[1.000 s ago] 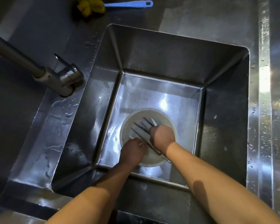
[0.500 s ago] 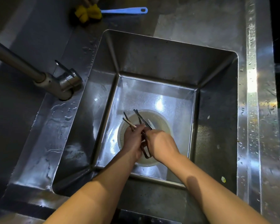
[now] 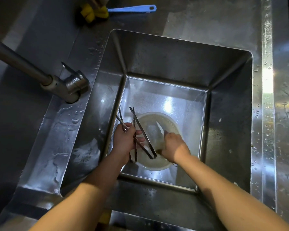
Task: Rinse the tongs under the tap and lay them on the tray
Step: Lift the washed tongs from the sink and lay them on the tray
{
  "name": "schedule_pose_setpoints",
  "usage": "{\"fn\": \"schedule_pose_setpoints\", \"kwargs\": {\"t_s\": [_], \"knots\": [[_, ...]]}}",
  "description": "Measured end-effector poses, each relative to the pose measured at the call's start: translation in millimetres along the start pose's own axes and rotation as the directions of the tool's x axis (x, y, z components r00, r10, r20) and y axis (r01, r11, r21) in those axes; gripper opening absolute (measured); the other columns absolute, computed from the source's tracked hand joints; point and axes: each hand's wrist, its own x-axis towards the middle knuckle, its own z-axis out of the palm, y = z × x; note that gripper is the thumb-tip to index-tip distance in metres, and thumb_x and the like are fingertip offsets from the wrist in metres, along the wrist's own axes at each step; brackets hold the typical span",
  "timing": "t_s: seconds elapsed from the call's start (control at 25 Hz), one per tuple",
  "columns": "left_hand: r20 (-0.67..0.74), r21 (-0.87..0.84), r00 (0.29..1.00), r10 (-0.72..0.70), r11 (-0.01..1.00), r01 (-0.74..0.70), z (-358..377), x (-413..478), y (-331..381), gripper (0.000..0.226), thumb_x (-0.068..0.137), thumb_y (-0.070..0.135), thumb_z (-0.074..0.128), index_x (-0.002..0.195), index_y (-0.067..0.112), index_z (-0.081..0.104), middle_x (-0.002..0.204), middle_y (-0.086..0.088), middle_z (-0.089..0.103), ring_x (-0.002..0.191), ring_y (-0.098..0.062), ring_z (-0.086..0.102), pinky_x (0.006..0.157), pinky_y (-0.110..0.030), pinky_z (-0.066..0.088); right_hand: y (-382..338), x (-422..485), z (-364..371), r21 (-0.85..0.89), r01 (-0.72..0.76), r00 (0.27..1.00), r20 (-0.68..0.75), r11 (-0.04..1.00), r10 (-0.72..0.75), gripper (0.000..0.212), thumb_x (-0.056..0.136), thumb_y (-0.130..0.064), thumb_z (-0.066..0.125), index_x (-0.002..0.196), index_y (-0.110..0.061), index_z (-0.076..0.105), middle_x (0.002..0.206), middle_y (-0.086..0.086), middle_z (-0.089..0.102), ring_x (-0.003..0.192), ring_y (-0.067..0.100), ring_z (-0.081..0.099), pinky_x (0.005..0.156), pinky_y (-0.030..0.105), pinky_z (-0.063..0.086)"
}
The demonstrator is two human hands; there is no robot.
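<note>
The left hand (image 3: 123, 140) is gripping two pairs of tongs (image 3: 145, 137) bunched together, just left of the pale round bowl (image 3: 171, 121). Their toothed tips are pointing away from the person and their looped ends are hanging over the bowl's near rim, probably so that drips fall back in. The tongs are looking thin, springy and steel, each a narrow V. The right hand (image 3: 174, 145) is reaching down into the bowl with curled fingers beside a pale pointed utensil (image 3: 159, 128); whether it is gripping that, I cannot tell. The bowl is sitting on the wet floor of the square steel sink (image 3: 157, 64). The tap (image 3: 63, 85), up and left of the bowl, is showing no stream, so rinsing is probably coming next. No tray is showing.
</note>
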Motion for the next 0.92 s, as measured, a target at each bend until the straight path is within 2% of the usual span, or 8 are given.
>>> {"fn": "schedule_pose_setpoints", "kwargs": {"t_s": [0.08,0.12,0.28,0.48,0.6,0.72,0.92], "knots": [[0.018,0.013,1.000,0.022,1.000,-0.023,-4,-2,2,0.020,0.092,0.005,0.048,0.106,0.020,0.050,0.081,-0.010,0.072,0.062,-0.031,0.072,0.066,-0.046,0.060,-4,9,16,-0.079,0.007,0.999,0.053,0.997,-0.003,0.111,0.075,-0.056,0.076,0.150,-0.001,0.016,0.133,0.021,0.048,0.121,0.038,0.045,0.097,0.043,0.047],[0.029,0.011,0.999,0.027,1.000,-0.027,-6,-2,3,0.022,0.091,0.004,0.049,0.105,0.021,0.051,0.080,-0.010,0.073,0.065,-0.033,0.073,0.067,-0.047,0.060,-4,11,22,-0.100,0.009,0.999,0.043,0.995,-0.005,0.118,0.074,-0.057,0.077,0.152,0.000,0.009,0.134,0.023,0.047,0.120,0.038,0.045,0.096,0.044,0.047],[0.063,-0.029,0.998,0.027,0.999,-0.025,-15,-6,8,0.023,0.091,0.003,0.050,0.106,0.020,0.052,0.072,-0.005,0.075,0.059,-0.030,0.071,0.057,-0.041,0.061,-2,16,31,-0.159,0.030,0.999,-0.012,0.987,-0.033,0.109,0.085,-0.046,0.069,0.154,0.003,0.000,0.134,0.025,0.050,0.118,0.038,0.046,0.095,0.040,0.046],[0.095,-0.063,0.995,0.024,0.998,-0.018,-12,-19,18,0.023,0.092,0.005,0.052,0.108,0.021,0.054,0.073,-0.006,0.076,0.058,-0.028,0.070,0.060,-0.042,0.061,1,-1,13,0.020,-0.055,0.996,-0.069,0.998,0.056,0.106,0.079,-0.044,0.068,0.156,-0.002,0.008,0.136,0.017,0.050,0.122,0.034,0.044,0.097,0.036,0.046],[0.128,-0.049,0.991,0.046,0.998,-0.040,-11,-35,27,0.024,0.092,0.004,0.053,0.108,0.022,0.054,0.073,-0.006,0.076,0.060,-0.027,0.071,0.066,-0.047,0.060,4,-29,4,0.127,-0.081,0.977,-0.186,0.989,0.104,0.100,0.072,-0.044,0.070,0.151,-0.006,0.023,0.127,0.014,0.056,0.114,0.032,0.049,0.085,0.037,0.050],[0.143,-0.032,0.987,0.075,0.997,-0.071,-9,-55,41,0.028,0.091,0.002,0.053,0.109,0.022,0.055,0.073,-0.008,0.076,0.062,-0.028,0.072,0.069,-0.049,0.060,5,-53,-16,0.319,-0.138,0.949,-0.230,0.938,0.218,0.090,0.069,-0.046,0.073,0.142,-0.010,0.035,0.120,0.012,0.060,0.111,0.032,0.054,0.085,0.040,0.053],[0.163,-0.032,0.978,0.129,0.992,-0.125,-12,-88,68,0.021,0.094,0.002,0.050,0.105,0.018,0.055,0.079,-0.012,0.073,0.065,-0.032,0.071,0.059,-0.041,0.060,-2,-89,-46,0.469,-0.104,0.902,-0.327,0.877,0.281,0.085,0.068,-0.046,0.068,0.139,-0.010,0.039,0.113,0.010,0.064,0.104,0.032,0.059,0.083,0.039,0.053]]}}
